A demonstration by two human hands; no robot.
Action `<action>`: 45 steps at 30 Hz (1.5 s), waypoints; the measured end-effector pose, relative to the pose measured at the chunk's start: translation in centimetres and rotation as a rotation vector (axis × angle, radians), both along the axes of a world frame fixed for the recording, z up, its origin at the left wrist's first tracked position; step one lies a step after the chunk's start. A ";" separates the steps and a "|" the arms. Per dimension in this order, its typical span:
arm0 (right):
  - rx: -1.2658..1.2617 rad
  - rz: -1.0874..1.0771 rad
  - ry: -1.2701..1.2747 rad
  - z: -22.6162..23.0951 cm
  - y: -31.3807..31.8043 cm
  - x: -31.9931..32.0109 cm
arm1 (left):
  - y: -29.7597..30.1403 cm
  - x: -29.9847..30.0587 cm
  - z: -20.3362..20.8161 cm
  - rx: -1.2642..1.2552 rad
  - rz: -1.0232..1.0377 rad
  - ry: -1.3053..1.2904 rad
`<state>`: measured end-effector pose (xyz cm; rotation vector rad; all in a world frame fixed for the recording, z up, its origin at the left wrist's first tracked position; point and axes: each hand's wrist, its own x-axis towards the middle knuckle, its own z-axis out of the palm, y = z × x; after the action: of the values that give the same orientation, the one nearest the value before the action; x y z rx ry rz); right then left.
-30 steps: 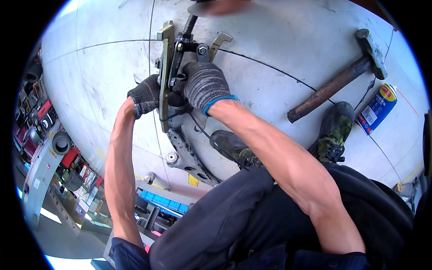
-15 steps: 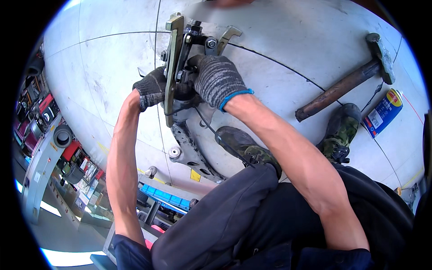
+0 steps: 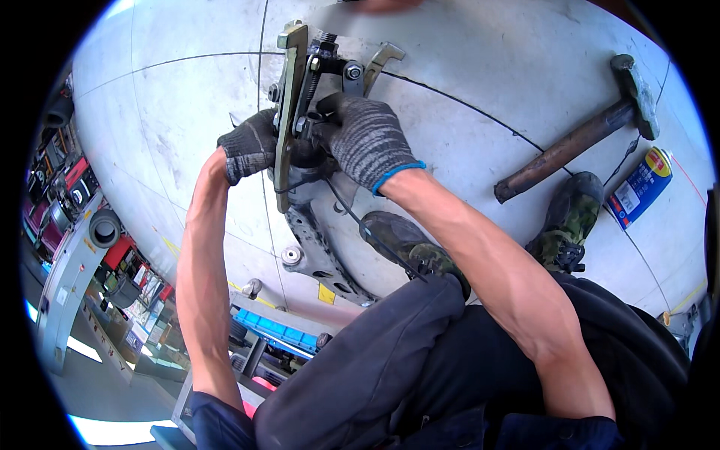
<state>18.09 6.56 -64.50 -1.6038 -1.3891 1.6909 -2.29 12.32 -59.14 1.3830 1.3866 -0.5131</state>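
Observation:
A steel jaw puller point(image 3: 291, 112) stands upright over a dark joint on a suspension arm point(image 3: 315, 247), with one long jaw on its left and a hooked jaw at the upper right. Both my hands wear grey striped gloves. My left hand point(image 3: 249, 148) is closed at the long jaw's left side, its fingertips hidden behind the metal. Across from it, my right hand point(image 3: 369, 142) has curled fingers at the puller's middle, beside the bolts. What sits inside those fingers is hidden. A thin dark cable point(image 3: 369, 225) runs from the joint toward my knee.
A hammer point(image 3: 577, 146) with a worn wooden handle lies at the right on the pale floor. Next to my boot point(image 3: 566, 225) is a blue and yellow spray can point(image 3: 641, 186). Tools and parts crowd the far left. A blue tray point(image 3: 274, 330) shows beside my leg.
My right hand has shifted slightly right and down, with its upper fingers moving off the puller's bolts a little. My left hand has moved barely to the left. The puller stays in place.

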 end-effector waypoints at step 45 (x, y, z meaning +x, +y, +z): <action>-0.566 -0.302 0.645 -1.1 -2.4 -4.0 | 1.1 3.0 1.9 -0.076 0.446 -0.010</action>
<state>14.10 4.16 -65.65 -1.2349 -0.3561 2.2353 0.74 13.45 -57.21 0.9721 1.5913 -0.2594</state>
